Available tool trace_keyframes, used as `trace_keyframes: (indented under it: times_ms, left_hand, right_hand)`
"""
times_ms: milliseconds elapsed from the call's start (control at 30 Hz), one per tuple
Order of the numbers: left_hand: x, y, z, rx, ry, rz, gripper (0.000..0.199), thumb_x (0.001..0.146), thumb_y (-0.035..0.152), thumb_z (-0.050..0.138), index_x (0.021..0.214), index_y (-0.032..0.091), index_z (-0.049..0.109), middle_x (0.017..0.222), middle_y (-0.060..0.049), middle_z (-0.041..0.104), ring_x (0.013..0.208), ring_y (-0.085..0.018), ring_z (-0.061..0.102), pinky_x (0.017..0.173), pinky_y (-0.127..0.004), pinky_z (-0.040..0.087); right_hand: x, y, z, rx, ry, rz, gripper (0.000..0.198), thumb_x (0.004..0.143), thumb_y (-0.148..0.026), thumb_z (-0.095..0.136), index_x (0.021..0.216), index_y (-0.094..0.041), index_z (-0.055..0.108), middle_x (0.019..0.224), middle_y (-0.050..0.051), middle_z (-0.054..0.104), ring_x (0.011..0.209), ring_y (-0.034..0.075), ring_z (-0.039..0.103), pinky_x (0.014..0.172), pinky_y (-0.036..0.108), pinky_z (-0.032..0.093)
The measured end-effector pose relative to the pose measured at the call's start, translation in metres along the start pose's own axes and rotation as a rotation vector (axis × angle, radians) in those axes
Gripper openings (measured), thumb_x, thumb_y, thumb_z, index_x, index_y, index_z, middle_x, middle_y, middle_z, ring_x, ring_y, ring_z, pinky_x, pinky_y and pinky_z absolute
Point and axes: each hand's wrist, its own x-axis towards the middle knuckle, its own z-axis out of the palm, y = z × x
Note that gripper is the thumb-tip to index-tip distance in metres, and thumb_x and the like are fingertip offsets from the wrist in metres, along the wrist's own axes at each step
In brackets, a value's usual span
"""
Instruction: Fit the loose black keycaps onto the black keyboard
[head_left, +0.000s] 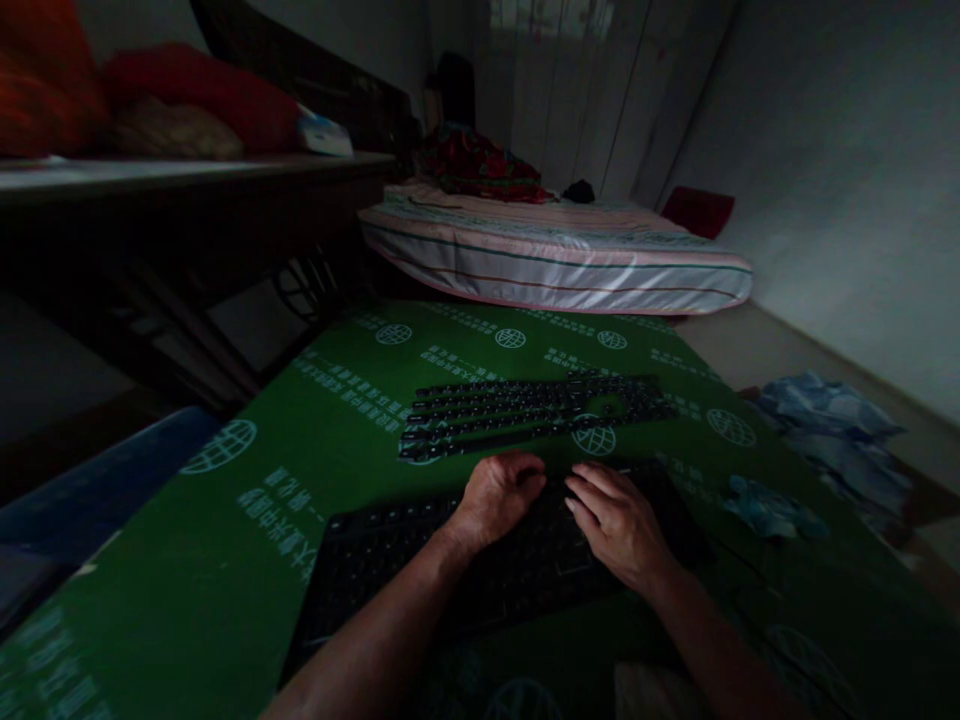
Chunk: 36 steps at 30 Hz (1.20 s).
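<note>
A black keyboard (390, 570) lies on the green printed board in front of me, its right part darkly shaded. My left hand (501, 497) is over the keyboard's upper middle, with fingers curled into a pinch; whatever is between the fingertips is hidden. Beside it, my right hand (619, 520) reaches over the right half of the keyboard with its fingers stretched out and slightly apart. Their tips are at or just above the keys. Beyond both hands, loose black keycaps (480, 412) are laid out in rows resembling a keyboard layout.
The green board (322, 420) bears pale lettering and globe prints. A crumpled bluish cloth (776, 508) sits to the right, near a thin dark cable. Past the board stands a bed with a striped mattress (555, 265). On the left is a table (225, 172) holding bags.
</note>
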Motion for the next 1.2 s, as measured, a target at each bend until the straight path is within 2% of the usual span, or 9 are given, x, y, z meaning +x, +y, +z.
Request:
trace_keyframes:
  times_ms: [1200]
  left_hand:
    - [0.0004,0.0023,-0.0007,-0.003,0.001,-0.001,0.016,0.078,0.019,0.055,0.085,0.021,0.069,0.085,0.000,0.070,0.081,-0.016,0.064,0.076,-0.025,0.047]
  right_hand:
    - [0.0010,0.0003,-0.0020,0.023,-0.005,0.005,0.024,0.088,-0.021,0.050,0.105,-0.018,0.066,0.109,0.010,0.066,0.102,0.023,0.059,0.089,0.039,0.052]
